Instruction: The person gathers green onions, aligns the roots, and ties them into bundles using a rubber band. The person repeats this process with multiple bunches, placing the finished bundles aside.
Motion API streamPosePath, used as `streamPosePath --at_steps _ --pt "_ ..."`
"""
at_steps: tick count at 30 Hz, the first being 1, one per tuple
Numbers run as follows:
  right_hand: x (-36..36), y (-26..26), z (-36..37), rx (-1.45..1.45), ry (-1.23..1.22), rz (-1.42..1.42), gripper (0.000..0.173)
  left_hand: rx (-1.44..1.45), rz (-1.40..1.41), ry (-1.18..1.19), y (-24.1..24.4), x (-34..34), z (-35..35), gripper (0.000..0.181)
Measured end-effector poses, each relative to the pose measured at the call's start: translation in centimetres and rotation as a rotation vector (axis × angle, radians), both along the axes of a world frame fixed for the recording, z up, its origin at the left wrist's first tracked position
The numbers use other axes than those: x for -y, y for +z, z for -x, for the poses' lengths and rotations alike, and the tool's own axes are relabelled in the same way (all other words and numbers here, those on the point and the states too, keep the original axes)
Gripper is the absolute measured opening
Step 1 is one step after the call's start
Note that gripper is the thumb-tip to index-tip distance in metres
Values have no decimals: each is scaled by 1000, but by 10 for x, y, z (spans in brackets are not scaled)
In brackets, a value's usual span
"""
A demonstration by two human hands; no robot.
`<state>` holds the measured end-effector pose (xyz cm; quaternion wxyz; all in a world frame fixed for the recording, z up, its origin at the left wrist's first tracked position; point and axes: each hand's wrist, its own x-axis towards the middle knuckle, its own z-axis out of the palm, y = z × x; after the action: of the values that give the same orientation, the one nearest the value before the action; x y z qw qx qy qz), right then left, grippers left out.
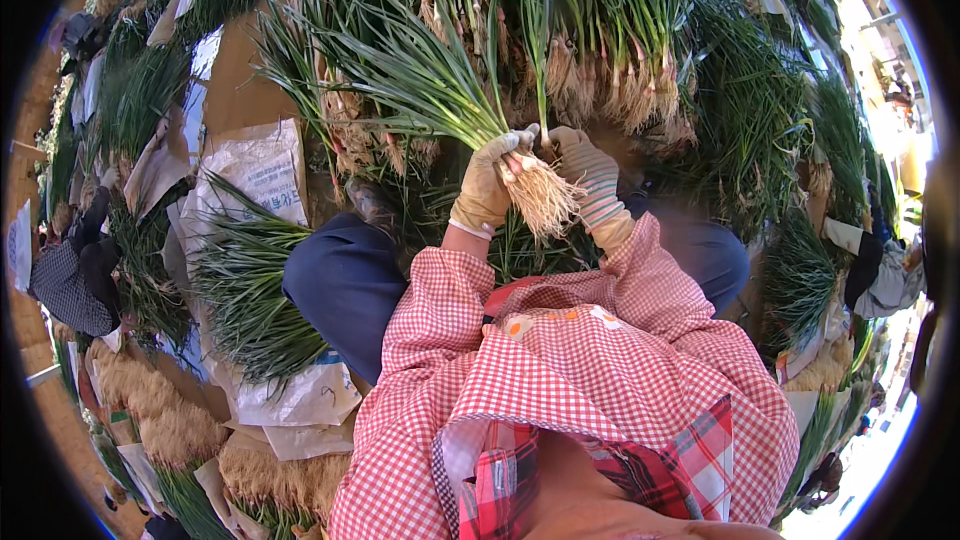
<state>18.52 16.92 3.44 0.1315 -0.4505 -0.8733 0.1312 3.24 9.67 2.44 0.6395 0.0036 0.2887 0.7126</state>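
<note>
My gloved left hand (486,184) grips a bunch of green garlic plants (457,101) near their bulbs. The long leaves fan out to the upper left, and the pale roots (546,199) hang towards my lap. Close beside it, my right hand (589,169), in a striped glove, pinches a single green garlic plant (541,90) near its root end. That stalk stands nearly upright in the picture, apart from the bunch's leaves. Both gloves look soiled. The fingertips of the two hands are almost touching.
A thick row of green garlic (600,22) lies ahead, roots towards me. Left of my knee, a leafy pile (255,292) rests on white woven sacks (251,165). More plants (750,112) are heaped at right. Other people (75,277) sit at left and right among bundles with tan roots (157,405).
</note>
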Motion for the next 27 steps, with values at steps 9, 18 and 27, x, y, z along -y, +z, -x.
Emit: streamPosePath --at_steps 9,18,27 --pt "-43 -29 10 -789 -257 1281 39 -151 43 -21 -42 9 -41 19" --pt "-48 -65 21 -91 101 879 28 -207 -162 14 0 34 -17 12" --pt "-174 16 45 -27 -277 473 45 513 -238 -173 -1 21 17 28"
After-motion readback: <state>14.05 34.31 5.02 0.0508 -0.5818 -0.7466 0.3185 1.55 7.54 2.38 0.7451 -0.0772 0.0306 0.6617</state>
